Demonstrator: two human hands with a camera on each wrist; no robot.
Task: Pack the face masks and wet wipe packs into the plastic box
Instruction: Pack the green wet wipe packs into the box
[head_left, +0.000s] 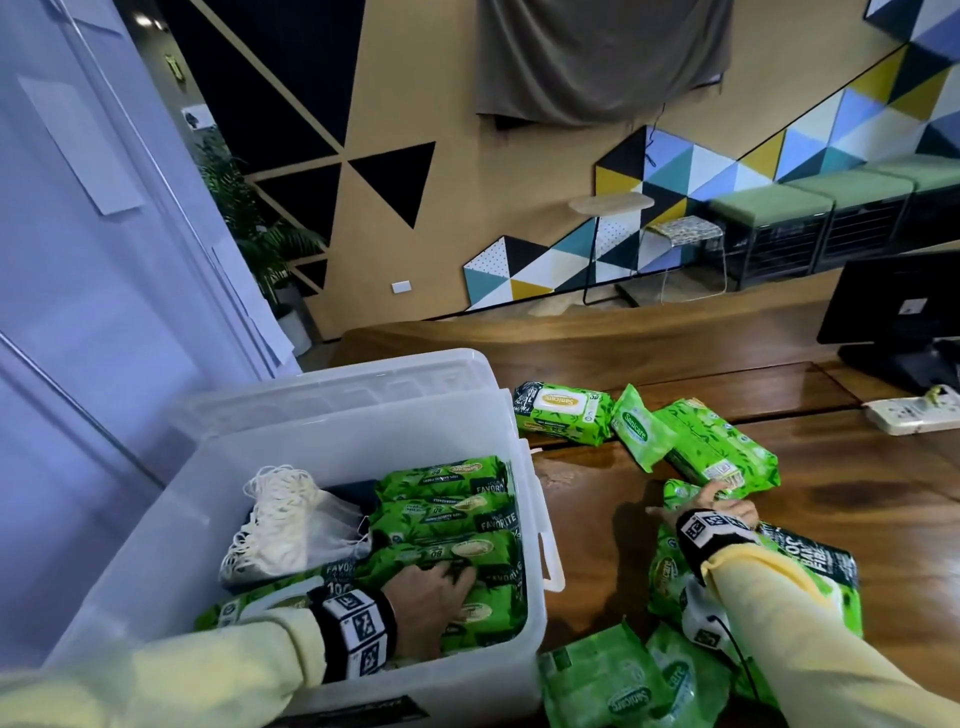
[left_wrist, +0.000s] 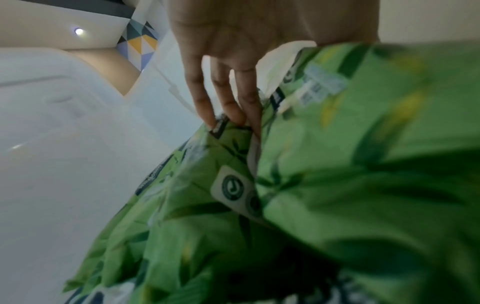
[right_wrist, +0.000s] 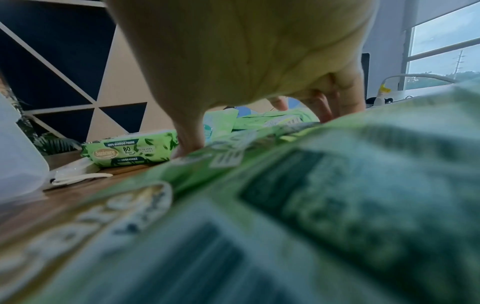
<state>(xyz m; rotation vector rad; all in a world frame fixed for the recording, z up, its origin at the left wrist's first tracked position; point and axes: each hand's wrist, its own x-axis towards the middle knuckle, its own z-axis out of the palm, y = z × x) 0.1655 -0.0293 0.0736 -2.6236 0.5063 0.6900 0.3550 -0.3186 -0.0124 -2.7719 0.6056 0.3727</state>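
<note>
A clear plastic box (head_left: 363, 421) stands at the table's left end. Inside, white face masks (head_left: 291, 525) lie on the left and several green wet wipe packs (head_left: 447, 514) on the right. My left hand (head_left: 436, 592) is in the box, its straight fingers (left_wrist: 226, 107) pressing down between two packs (left_wrist: 337, 164). On the table to the right, my right hand (head_left: 719, 506) lies over a green wipe pack (head_left: 680, 491). Its thumb (right_wrist: 185, 144) is down one side and its curled fingers (right_wrist: 324, 111) over the other side of that pack (right_wrist: 285, 205).
More green packs lie loose on the wooden table (head_left: 597, 509): two large ones (head_left: 563, 413) (head_left: 722, 449), a small one (head_left: 636, 426) and a pile near me (head_left: 613, 680). The box lid (head_left: 337, 382) sits behind the box. A monitor (head_left: 893, 312) and power strip (head_left: 914, 415) stand far right.
</note>
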